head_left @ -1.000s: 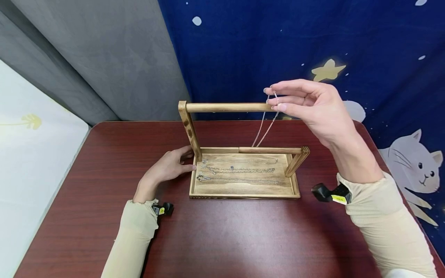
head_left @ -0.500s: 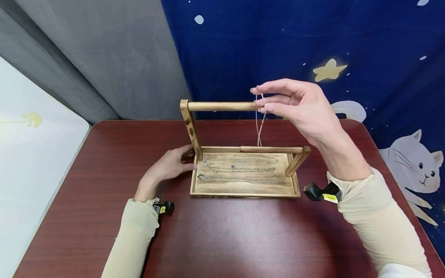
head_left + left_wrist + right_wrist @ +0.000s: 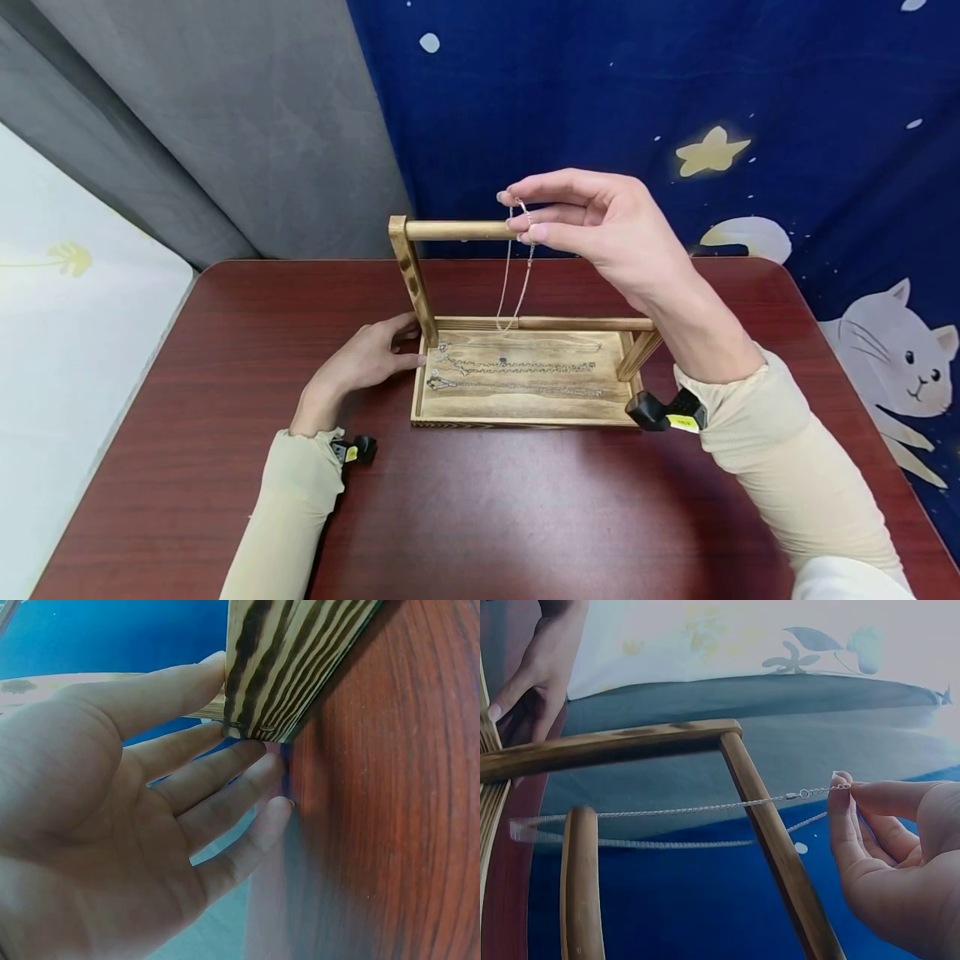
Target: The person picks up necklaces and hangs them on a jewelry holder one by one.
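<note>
A silver chain necklace (image 3: 675,811) hangs in a loop from my right hand (image 3: 611,225). Thumb and fingers pinch it by the clasp end, close to the upper bar (image 3: 456,230) of a wooden jewelry stand (image 3: 525,407). In the right wrist view the loop passes around the free end of the lower bar (image 3: 581,892). My left hand (image 3: 367,358) holds the left end of the stand, thumb at the tray's side and fingertips behind the corner. In the left wrist view those fingers touch the dark-striped wood (image 3: 292,652).
Several necklaces (image 3: 517,367) lie in rows across the stand's tray. The stand sits on a dark red wooden table (image 3: 517,517). A grey curtain (image 3: 285,125) and a blue patterned curtain (image 3: 562,100) hang behind it.
My right hand has moved left along the upper bar with the necklace, whose loop now hangs wider and farther left. The left hand stays on the stand.
</note>
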`<state>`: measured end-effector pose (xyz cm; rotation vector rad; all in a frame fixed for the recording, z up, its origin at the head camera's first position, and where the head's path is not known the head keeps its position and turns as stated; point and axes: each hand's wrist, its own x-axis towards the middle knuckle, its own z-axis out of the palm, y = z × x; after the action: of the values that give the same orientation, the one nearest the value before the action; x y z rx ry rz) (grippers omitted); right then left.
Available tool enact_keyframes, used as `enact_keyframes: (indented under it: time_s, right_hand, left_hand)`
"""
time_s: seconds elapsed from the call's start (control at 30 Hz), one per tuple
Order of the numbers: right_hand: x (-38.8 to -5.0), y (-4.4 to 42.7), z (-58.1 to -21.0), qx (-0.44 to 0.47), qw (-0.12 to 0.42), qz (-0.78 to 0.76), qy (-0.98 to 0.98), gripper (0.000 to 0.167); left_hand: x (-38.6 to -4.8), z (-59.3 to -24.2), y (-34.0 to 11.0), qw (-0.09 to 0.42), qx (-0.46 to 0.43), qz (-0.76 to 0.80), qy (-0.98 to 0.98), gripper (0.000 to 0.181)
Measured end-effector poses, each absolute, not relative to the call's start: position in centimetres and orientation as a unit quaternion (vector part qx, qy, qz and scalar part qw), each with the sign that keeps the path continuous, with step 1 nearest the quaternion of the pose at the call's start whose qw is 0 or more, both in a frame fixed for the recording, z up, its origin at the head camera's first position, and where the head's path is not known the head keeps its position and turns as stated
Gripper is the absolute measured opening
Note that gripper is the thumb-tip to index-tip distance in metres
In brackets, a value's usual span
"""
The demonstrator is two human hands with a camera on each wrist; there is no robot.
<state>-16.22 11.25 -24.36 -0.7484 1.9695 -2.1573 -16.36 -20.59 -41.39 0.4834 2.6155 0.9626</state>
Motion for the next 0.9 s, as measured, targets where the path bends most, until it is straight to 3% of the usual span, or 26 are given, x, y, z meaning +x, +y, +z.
enact_keyframes:
  time_s: [0.9]
  right_hand:
    - [-16.7,7.7,-24.8,-0.272,0.089,-0.720,0.633,0.041]
  left_hand:
    - [-16.3,-41.5,-20.6,0.148,0.183,0.344,0.909,0.062]
